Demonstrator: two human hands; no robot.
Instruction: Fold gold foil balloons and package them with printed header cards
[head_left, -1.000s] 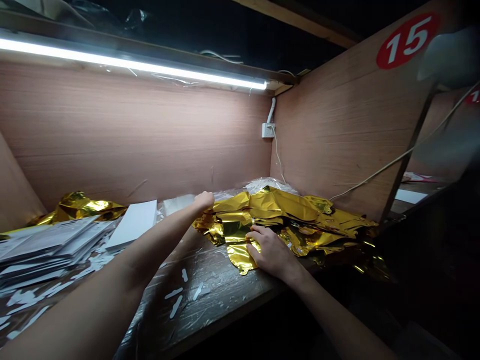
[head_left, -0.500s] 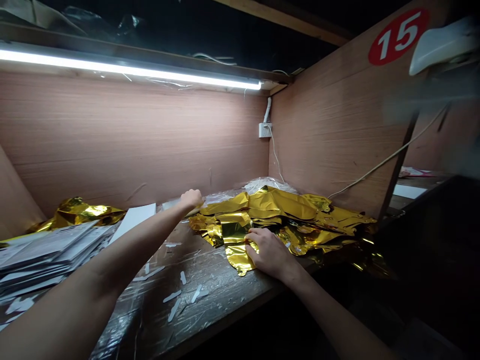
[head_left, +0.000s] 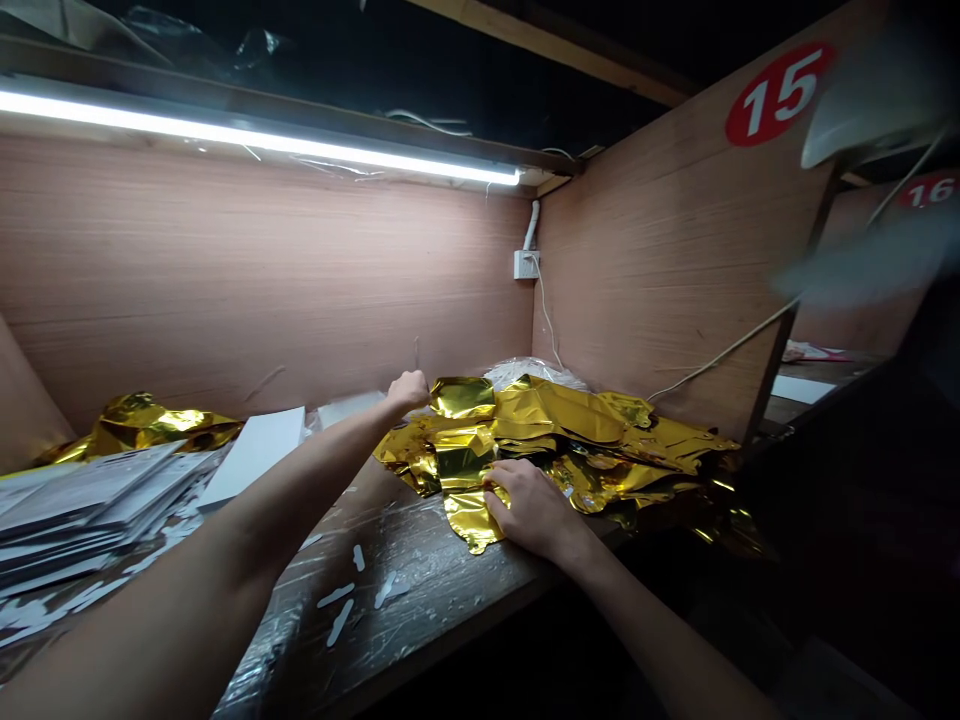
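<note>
A pile of flat gold foil pieces (head_left: pixel 577 412), looking like uninflated foil balloons, lies across the right part of the bench. At its back left, my left hand (head_left: pixel 409 388) is closed at the end of a raised gold foil flap (head_left: pixel 463 398); the fingertips are hidden behind the hand. My right hand (head_left: pixel 529 505) rests at the front of the pile. Its thumb and fingers are bent together on the right edge of a gold foil balloon (head_left: pixel 465 495), whose rounded, tabbed end points toward me.
Stacked white cards (head_left: pixel 97 500) stand left, with a white sheet (head_left: pixel 259 450) beside them and more gold foil (head_left: pixel 146 425) behind. White paper strips (head_left: pixel 341 620) are scattered on the plastic-covered bench (head_left: pixel 435 600). A cable (head_left: pixel 724 355) crosses the right partition (head_left: pixel 675 260). Clear plastic (head_left: pixel 536 372) lies in the corner.
My left hand has moved right and slightly up, and the foil flap beside it now stands higher. My right hand stays on its foil piece. The view has shifted a little to the right.
</note>
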